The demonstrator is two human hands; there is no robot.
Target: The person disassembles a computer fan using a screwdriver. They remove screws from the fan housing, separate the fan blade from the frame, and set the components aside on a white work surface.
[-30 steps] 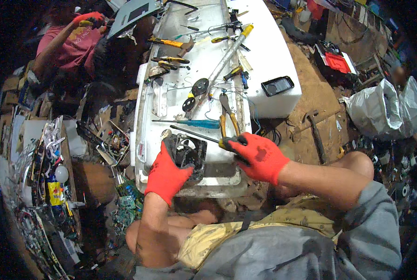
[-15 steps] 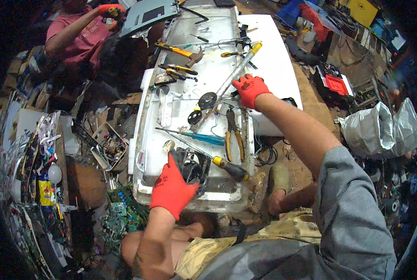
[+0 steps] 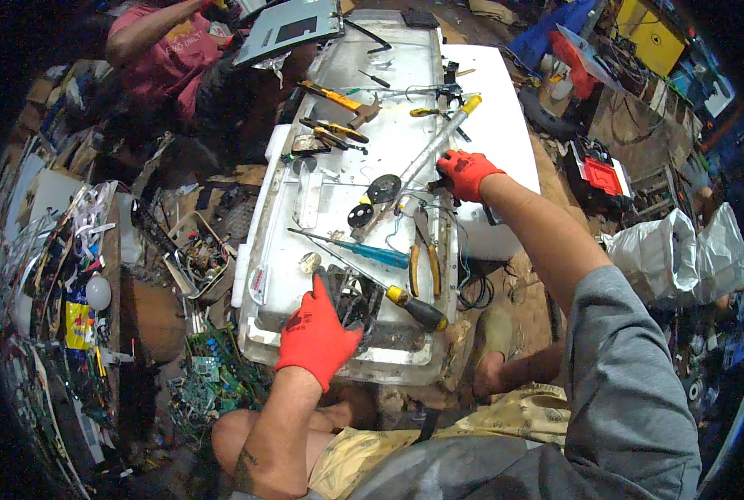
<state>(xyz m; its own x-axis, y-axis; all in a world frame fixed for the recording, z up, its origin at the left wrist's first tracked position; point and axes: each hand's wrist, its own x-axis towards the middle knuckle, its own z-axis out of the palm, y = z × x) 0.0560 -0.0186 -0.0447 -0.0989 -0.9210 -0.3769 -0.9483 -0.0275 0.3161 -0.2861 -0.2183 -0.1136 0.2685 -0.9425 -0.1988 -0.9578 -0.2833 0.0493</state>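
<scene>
My left hand [image 3: 318,333], in a red glove, is closed on a black mechanical part [image 3: 357,302] at the near end of the table. Its forefinger stretches toward a small round pale disc [image 3: 309,262]. My right hand [image 3: 470,175], also gloved in red, curls at the table's right edge round a small dark thing that its fingers mostly hide. Thin wires lie below it. Between the hands are two black discs [image 3: 383,189], a blue-handled screwdriver [image 3: 376,252], a yellow-and-black screwdriver [image 3: 418,310], yellow-handled pliers [image 3: 425,258] and a long metal bar [image 3: 428,143] with a yellow end.
A claw hammer [image 3: 338,98] and more pliers [image 3: 334,130] lie farther up the white table [image 3: 363,75]. Beyond its left side a person in a pink shirt [image 3: 162,58] handles a flat grey panel [image 3: 293,32]. Circuit boards [image 3: 213,371] are heaped at left, white sacks [image 3: 659,250] at right.
The whole scene has shifted slightly right and down in view. Both my hands keep about the same places over the table. The other person's raised gloved hand has moved up toward the picture's edge.
</scene>
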